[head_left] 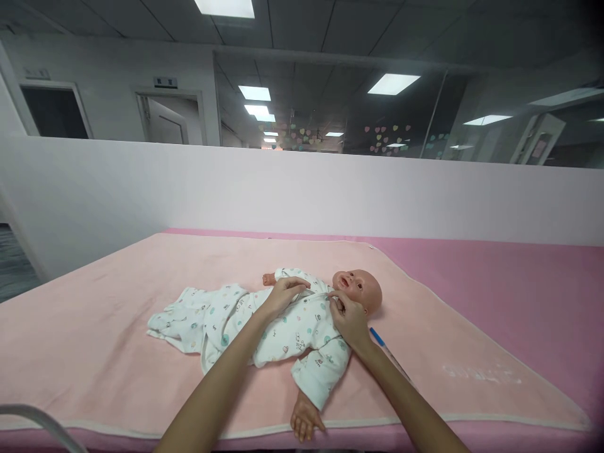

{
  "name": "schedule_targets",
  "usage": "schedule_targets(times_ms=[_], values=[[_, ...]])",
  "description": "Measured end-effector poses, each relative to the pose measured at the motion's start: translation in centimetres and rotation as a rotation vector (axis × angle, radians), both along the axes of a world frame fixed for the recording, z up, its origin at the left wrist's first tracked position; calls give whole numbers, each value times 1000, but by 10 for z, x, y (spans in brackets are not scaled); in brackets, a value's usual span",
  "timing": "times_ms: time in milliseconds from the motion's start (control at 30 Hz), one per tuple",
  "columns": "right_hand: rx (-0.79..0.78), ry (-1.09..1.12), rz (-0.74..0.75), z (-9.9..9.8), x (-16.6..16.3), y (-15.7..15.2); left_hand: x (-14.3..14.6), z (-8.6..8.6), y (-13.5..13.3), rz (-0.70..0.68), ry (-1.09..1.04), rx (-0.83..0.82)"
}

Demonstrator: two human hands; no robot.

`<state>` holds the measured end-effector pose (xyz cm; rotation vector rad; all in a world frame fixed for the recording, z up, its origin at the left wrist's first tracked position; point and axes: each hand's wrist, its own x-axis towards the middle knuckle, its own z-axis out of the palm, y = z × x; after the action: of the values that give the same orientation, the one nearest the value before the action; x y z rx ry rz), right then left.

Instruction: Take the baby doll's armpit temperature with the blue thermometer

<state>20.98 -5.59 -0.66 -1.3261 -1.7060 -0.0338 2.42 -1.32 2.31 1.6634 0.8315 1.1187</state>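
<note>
A baby doll (362,286) lies on its back, its head to the right and its legs to the left. It wears a white printed baby outfit (287,333) with long sleeves. At the chest, my left hand (285,294) rests on the front of the outfit, fingers stretched toward the neckline. My right hand (348,314) is at the collar just below the doll's chin, its thumb and fingers pinching the edge of the cloth. The fine detail under the fingertips is too small to make out.
A peach blanket (104,296) is spread under the doll on a pink padded surface (519,289). Beside my right forearm lies a blue-capped pen (377,336). A white partition (292,189) stands behind. A grey curved tube (40,418) shows at the lower left.
</note>
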Motion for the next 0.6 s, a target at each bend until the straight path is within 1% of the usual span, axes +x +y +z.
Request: schedule_targets(times_ms=[100, 200, 300, 400, 600], values=[[89, -26, 16, 10, -9, 2, 0, 1, -1, 23, -5, 9], [186, -123, 151, 20, -24, 10, 0, 2, -3, 2, -57, -13], [250, -232, 250, 21, -39, 21, 1, 2, -3, 8, -127, -47], [261, -238, 261, 17, -43, 26, 1, 1, -1, 41, -140, -54], [194, -218, 290, 17, -33, 17, 1, -3, 1, -18, -151, -65]])
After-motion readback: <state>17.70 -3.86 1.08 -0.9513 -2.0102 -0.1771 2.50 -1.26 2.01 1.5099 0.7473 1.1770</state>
